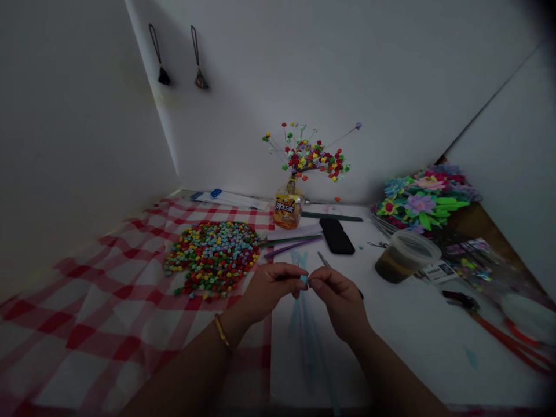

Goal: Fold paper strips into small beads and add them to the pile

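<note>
1. A small, light-blue folded piece (pixel 303 280) is pinched between the thumb and forefinger of the left hand (pixel 270 288); its surface looks smooth, its exact shape is hidden by the fingertips.
2. The thumb and forefinger of the right hand (pixel 341 299) are held narrowly together at the right edge of the piece – whether it is gripped by them too cannot be told.
3. Below the fingers, long, thin, pale-blue strips (pixel 307 341) are spread over the smooth white tabletop (pixel 391 347).
4. Left of the fingers, a dense heap of small, puffy, many-coloured stars (pixel 217 255) is held on a red-and-white checked cloth (pixel 108 324), creased in places.
5. Just beyond the fingers, a pointed metal tip (pixel 324 259) is seen, the rest covered by the right hand; farther off, a flat black phone (pixel 337 236) is laid.
6. Straight beyond, thin stems topped with coloured stars (pixel 315 156) are held in a clear bottle with a yellow label (pixel 286 208).
7. Right of the fingers, a translucent round tub (pixel 408 255) is seen, brown in its lower part – behind it, broad-petalled flowers (pixel 419 202) are bunched.
</note>
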Motion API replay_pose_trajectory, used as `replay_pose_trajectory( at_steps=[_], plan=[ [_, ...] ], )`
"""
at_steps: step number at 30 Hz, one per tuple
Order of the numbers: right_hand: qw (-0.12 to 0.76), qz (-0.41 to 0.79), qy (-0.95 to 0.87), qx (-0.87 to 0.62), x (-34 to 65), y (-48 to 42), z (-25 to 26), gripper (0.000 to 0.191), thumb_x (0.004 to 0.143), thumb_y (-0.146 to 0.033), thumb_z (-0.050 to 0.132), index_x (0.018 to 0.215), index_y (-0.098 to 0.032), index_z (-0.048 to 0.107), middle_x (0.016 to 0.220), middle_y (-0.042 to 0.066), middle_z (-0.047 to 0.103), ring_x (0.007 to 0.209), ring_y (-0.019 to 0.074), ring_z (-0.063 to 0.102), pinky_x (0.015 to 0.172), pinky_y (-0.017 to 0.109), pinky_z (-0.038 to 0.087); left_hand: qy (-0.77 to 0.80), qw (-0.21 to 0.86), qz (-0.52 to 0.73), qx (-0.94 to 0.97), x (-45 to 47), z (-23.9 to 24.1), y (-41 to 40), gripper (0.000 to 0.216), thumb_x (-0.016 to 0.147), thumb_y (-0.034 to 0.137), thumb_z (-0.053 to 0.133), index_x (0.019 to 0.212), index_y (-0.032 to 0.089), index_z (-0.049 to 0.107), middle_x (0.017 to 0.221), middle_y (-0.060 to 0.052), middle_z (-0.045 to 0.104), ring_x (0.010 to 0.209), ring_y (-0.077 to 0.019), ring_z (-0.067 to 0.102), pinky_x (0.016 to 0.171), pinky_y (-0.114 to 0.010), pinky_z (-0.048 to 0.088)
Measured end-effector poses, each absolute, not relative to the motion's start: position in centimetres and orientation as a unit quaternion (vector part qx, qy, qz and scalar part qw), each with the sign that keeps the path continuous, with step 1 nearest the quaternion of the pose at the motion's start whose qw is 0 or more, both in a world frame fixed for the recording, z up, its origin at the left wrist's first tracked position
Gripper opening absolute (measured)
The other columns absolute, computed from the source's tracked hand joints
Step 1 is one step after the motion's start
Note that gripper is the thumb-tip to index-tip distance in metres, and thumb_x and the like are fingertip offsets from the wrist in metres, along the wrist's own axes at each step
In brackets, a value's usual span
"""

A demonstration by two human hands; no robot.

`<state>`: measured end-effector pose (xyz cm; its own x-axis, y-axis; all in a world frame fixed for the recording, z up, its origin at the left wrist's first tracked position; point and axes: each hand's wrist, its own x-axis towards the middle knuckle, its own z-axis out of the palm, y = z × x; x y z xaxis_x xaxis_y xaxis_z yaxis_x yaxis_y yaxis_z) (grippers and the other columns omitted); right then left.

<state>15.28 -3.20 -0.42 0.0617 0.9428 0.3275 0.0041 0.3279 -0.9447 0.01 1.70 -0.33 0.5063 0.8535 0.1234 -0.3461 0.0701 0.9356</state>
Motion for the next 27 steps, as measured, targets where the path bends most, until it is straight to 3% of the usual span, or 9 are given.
replay_pose_trajectory(
  at_steps=[5, 9, 19, 24, 27],
  plan=[
    [0.599, 0.521, -0.433, -0.427, 15.19, -2.98, -0.17, 0.013, 0.066, -0.029, 0.071, 0.067, -0.018, 0.063, 0.064, -0.001, 0.059, 0.064, 0.0132, 0.051, 0.065, 0.028, 0.041, 0.266, 0.656, 0.449, 0.545, 0.00, -0.02, 1.54, 0.018, 0.058, 0.017, 0.075, 0.075, 0.014, 0.072, 0.053, 0.001, 0.063, 0.050, -0.0093, 0.054, 0.052, -0.022, 0.045],
    [0.583, 0.559, -0.410, -0.424, 15.30, -2.96, 0.05, 0.012, 0.066, -0.026, 0.070, 0.063, -0.017, 0.063, 0.060, -0.001, 0.057, 0.063, 0.0122, 0.049, 0.066, 0.027, 0.037, 0.263, 0.634, 0.454, 0.568, 0.01, -0.20, 1.52, 0.018, 0.059, 0.015, 0.073, 0.076, 0.014, 0.072, 0.056, 0.001, 0.064, 0.050, -0.0088, 0.055, 0.051, -0.021, 0.045],
    [0.556, 0.534, -0.418, -0.481, 15.51, -2.87, 0.25, 0.011, 0.060, -0.023, 0.070, 0.057, -0.018, 0.061, 0.054, -0.005, 0.053, 0.054, 0.0094, 0.041, 0.058, 0.026, 0.033, 0.275, 0.606, 0.430, 0.610, -0.05, 0.08, 1.42, 0.015, 0.062, 0.014, 0.070, 0.076, 0.015, 0.072, 0.056, 0.001, 0.064, 0.052, -0.0092, 0.056, 0.053, -0.020, 0.046],
    [0.562, 0.505, -0.439, -0.486, 15.37, -2.95, 0.20, 0.013, 0.060, -0.027, 0.073, 0.061, -0.018, 0.064, 0.057, -0.003, 0.058, 0.057, 0.0112, 0.048, 0.059, 0.027, 0.038, 0.282, 0.615, 0.421, 0.604, -0.04, 0.29, 1.38, 0.014, 0.061, 0.014, 0.071, 0.075, 0.014, 0.072, 0.055, 0.000, 0.064, 0.051, -0.0093, 0.056, 0.052, -0.020, 0.045],
    [0.584, 0.425, -0.490, -0.488, 15.28, -3.16, 0.00, 0.009, 0.065, -0.028, 0.072, 0.066, -0.021, 0.067, 0.063, -0.001, 0.062, 0.062, 0.0139, 0.054, 0.062, 0.029, 0.043, 0.270, 0.646, 0.437, 0.565, 0.06, 0.35, 1.39, 0.015, 0.058, 0.013, 0.073, 0.073, 0.014, 0.072, 0.053, 0.001, 0.064, 0.050, -0.0089, 0.056, 0.052, -0.020, 0.045]
  ],
)
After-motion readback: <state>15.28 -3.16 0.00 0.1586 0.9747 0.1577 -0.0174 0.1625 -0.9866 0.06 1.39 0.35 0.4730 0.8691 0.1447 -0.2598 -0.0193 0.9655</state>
